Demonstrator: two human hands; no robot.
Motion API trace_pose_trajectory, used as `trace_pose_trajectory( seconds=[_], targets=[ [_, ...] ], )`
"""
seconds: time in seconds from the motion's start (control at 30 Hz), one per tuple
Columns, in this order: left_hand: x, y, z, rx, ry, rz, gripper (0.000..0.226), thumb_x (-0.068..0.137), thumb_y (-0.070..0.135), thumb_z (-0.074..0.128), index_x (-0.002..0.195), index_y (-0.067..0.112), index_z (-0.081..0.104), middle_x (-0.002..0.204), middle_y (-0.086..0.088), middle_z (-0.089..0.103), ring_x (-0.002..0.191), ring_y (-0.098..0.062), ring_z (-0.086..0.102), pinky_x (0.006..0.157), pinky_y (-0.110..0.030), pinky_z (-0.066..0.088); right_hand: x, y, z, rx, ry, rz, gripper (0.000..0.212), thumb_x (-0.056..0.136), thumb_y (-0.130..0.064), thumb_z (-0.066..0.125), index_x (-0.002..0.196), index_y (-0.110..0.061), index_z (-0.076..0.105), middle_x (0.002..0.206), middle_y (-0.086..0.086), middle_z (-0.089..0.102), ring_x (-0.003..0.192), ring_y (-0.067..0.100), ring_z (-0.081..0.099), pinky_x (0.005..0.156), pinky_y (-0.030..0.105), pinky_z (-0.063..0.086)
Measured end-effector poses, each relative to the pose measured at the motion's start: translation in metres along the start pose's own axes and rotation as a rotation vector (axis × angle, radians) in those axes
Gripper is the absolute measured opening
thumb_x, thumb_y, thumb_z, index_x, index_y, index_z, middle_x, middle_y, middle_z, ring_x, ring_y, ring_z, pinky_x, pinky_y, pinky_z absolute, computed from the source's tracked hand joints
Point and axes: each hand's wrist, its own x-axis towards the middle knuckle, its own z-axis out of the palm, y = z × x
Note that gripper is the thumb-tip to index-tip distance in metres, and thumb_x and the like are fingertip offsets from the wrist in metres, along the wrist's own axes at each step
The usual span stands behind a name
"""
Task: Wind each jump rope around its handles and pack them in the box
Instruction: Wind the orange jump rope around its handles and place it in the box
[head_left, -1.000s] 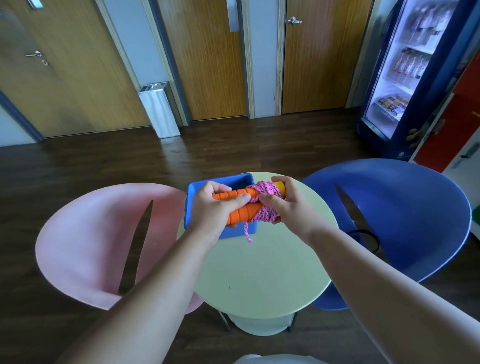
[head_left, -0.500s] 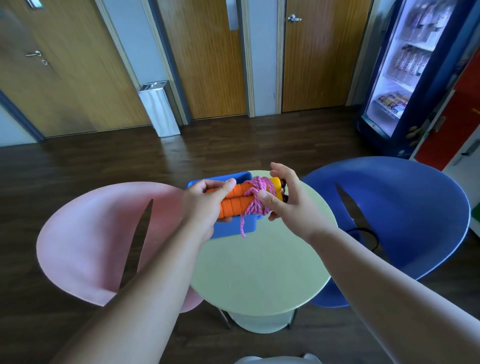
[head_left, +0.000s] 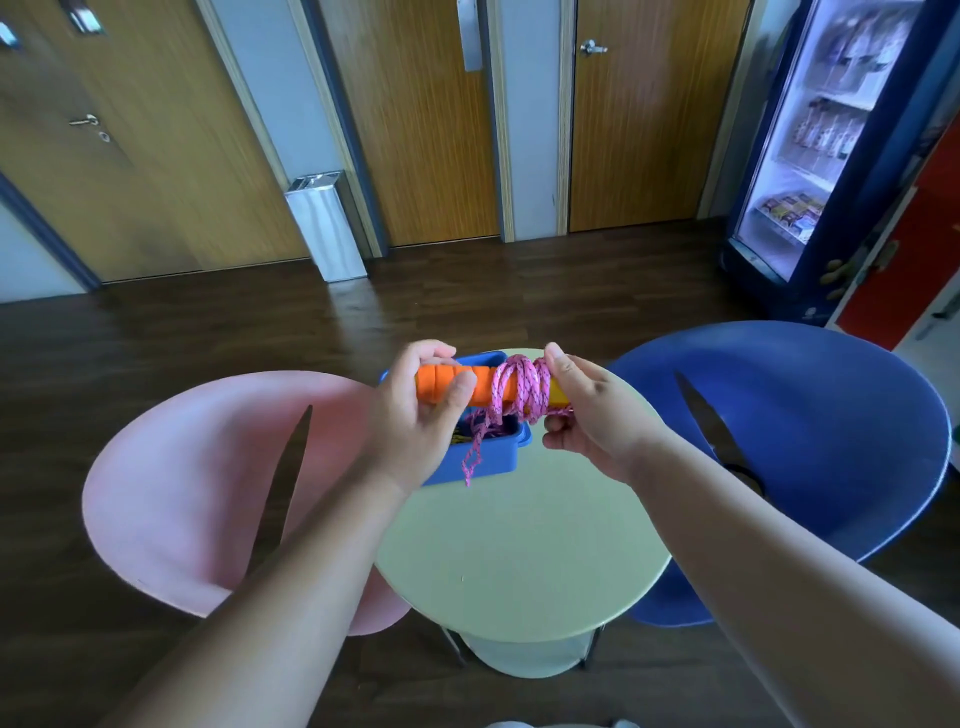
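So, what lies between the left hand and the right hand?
In the head view, a short bare stretch of the orange handles, then the pink rope wound around them; its loose end hangs over the blue box.

Box (head_left: 485, 457) on table (head_left: 519, 561), between chairs (head_left: 171, 499)

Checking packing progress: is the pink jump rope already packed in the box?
No, the left hand and right hand hold the jump rope above the box.

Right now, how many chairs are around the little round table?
2. A pink chair stands left of the green table, and a blue chair stands right of it. Any chair on the near side, behind the camera, would be out of view.
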Motion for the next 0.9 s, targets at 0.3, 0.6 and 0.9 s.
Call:
trace_pose_trajectory(
  seconds=[0.3,0.6,0.9],
  targets=[
    [0.0,0.007,0.013,0.008,0.375,-0.046,0.03,0.094,0.052,0.058,0.102,0.023,0.062,0.092,0.013,0.066,0.085,-0.004,0.064,0.075,-0.031,0.056,-0.012,-0.008,0.009,-0.483,0.162,-0.279,0.045,0.107,-0.055,0.029,0.111,-0.016,0.052,0.072,0.0,0.049,0.055,0.001,0.048,0.057,0.016,0.043],
    [-0.008,0.007,0.017,0.032,0.366,-0.025,0.015,0.099,0.037,0.06,0.1,0.022,0.063,0.09,0.015,0.065,0.084,0.004,0.061,0.073,-0.011,0.045,0.002,0.002,0.014,-0.512,0.243,-0.158,0.065,0.102,-0.064,0.027,0.099,-0.005,0.054,0.073,0.006,0.056,0.063,0.022,0.053,0.06,0.034,0.044],
    [0.002,-0.015,0.014,0.041,0.475,-0.383,0.023,0.101,0.045,0.059,0.096,0.023,0.061,0.09,-0.001,0.069,0.088,-0.026,0.067,0.078,-0.04,0.056,-0.024,0.017,0.029,-0.755,0.408,-0.384,0.043,0.1,-0.057,0.049,0.13,-0.026,0.045,0.122,-0.004,0.042,0.085,0.018,0.055,0.072,0.039,0.052]
  ],
)
